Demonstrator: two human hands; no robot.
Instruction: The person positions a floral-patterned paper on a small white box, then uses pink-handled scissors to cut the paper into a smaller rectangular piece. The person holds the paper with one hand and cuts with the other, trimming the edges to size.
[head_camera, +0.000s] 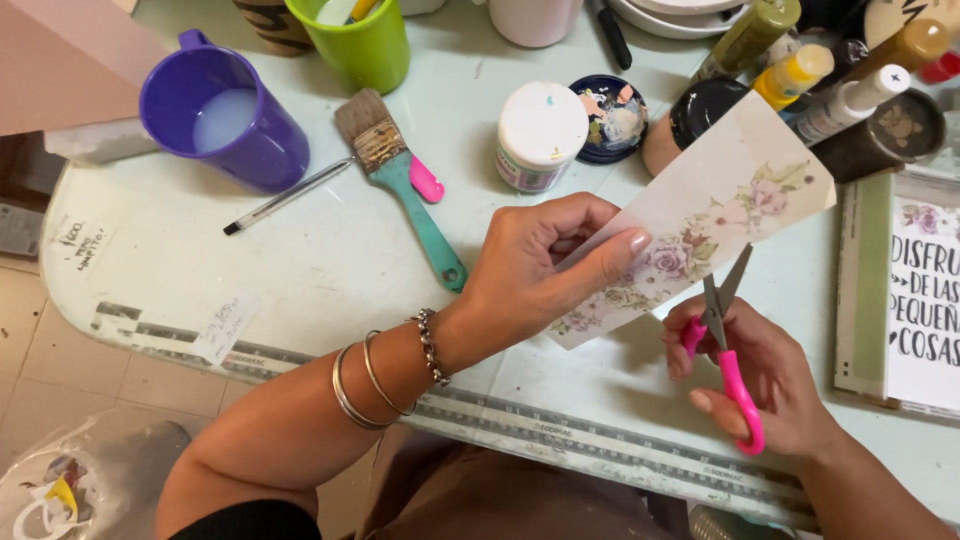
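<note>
The big pale green counter (330, 250) holds many craft things. Above it, the left hand (530, 270) pinches a long strip of white paper with pink and purple flowers (700, 225). The strip's long side points up toward two o'clock. The right hand (770, 385) is closed around small pink-handled scissors (725, 345), just below the strip at five o'clock from it. The blades are open and point up at the paper's lower edge. At ten o'clock stands a purple plastic mug (225, 120). Beside it lies a teal-handled flat paintbrush (400, 175). A small white-lidded round jar (540, 135) sits at twelve o'clock.
</note>
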